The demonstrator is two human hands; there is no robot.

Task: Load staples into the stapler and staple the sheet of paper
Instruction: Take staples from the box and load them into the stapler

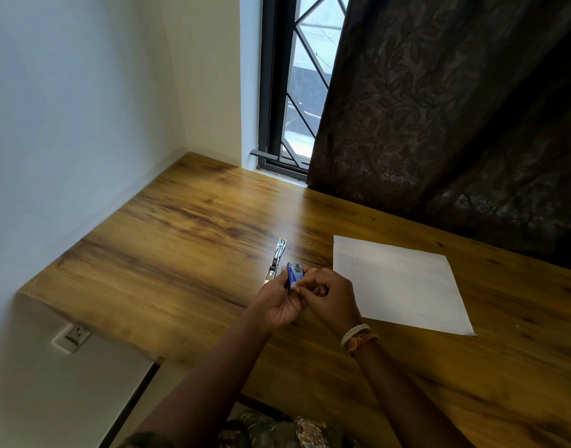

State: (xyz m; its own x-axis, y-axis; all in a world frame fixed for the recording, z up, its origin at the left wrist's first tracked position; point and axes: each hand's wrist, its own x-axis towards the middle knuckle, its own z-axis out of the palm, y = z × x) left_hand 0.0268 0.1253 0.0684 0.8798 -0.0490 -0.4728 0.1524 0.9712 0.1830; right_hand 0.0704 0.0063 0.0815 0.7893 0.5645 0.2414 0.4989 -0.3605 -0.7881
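Note:
A small blue and white staple box (294, 275) is held up over the wooden table (187, 240). My left hand (281, 303) grips it from below and the left. My right hand (331, 294) has its fingers curled on the box's right end. Just beyond the hands, a shiny metal stapler (275, 259) lies on the table, opened out flat and pointing away from me. A white sheet of paper (397, 282) lies flat to the right of the hands. The contents of the box are hidden.
A tiny metal bit (309, 242) lies on the table between stapler and paper. A dark patterned curtain (455, 108) hangs along the table's far right edge, next to a barred window (297, 85). A wall socket (74, 336) sits below the table's left end.

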